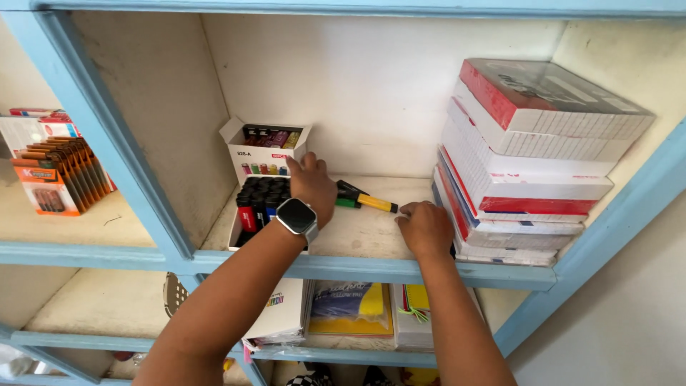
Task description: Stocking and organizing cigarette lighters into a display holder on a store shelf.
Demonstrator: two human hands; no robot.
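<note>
Left hand (312, 187) hides yellow lighter's (376, 204) black end.

Bare shelf (357, 232) lies open between the lighter boxes (261, 182) on the left and the tall carton stack (529, 164) on the right

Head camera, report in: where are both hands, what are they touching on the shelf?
Left hand on yellow-and-black lighter, by the lighter boxes. Right hand at the lighter's far tip, against stacked packs. Grip hidden. Nothing between.

A small shop: blue shelves (371, 270) stocked with boxed lighters (259, 202).
</note>
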